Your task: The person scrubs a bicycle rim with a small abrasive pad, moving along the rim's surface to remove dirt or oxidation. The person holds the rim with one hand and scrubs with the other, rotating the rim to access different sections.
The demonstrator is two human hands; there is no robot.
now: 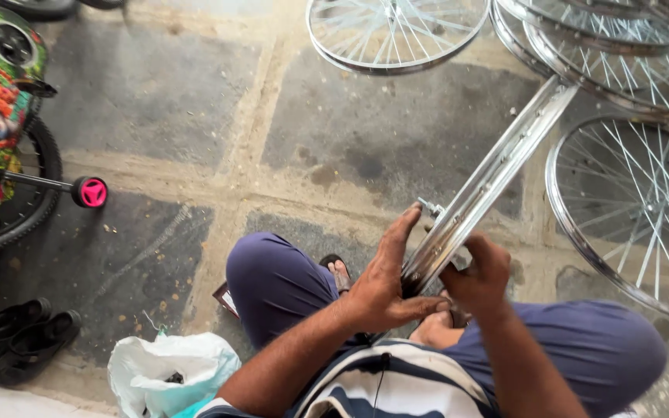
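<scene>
I sit on the stone floor with a bare silver bicycle wheel rim (497, 174) standing on edge between my knees, seen edge-on and slanting up to the right. My left hand (385, 282) grips its near end from the left, fingers stretched up along the rim. My right hand (478, 275) is closed around the rim from the right, beside the axle end (430, 207) that sticks out of the hub. My legs in dark blue trousers (276, 282) frame the wheel.
Several spoked wheels (636, 209) lie on the floor at the right and top (392, 31). A child's bicycle (1, 116) with a pink training wheel (90, 192) stands at left. Black sandals (21, 340) and a white plastic bag (168, 371) lie lower left.
</scene>
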